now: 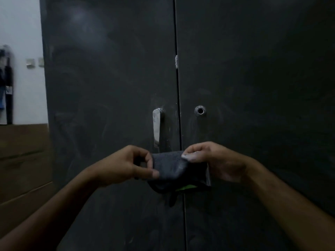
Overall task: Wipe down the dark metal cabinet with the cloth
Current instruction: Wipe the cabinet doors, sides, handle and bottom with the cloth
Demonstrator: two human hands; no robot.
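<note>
The dark metal cabinet (108, 73) fills most of the view, its two doors shut and smeared with dusty streaks. A silver handle (157, 127) hangs on the left door and a round keyhole (200, 111) sits on the right door. In front of the door seam, below the handle, I hold a folded dark grey cloth (172, 169) with a green strip at its lower edge. My left hand (126, 165) pinches its left end. My right hand (215, 162) grips its right end, thumb on top.
A white wall (20, 24) stands to the left with two small switch plates (34, 62) and dark items hanging at the far left edge (6, 84). Below them is a brown wooden piece of furniture (23, 160) beside the cabinet.
</note>
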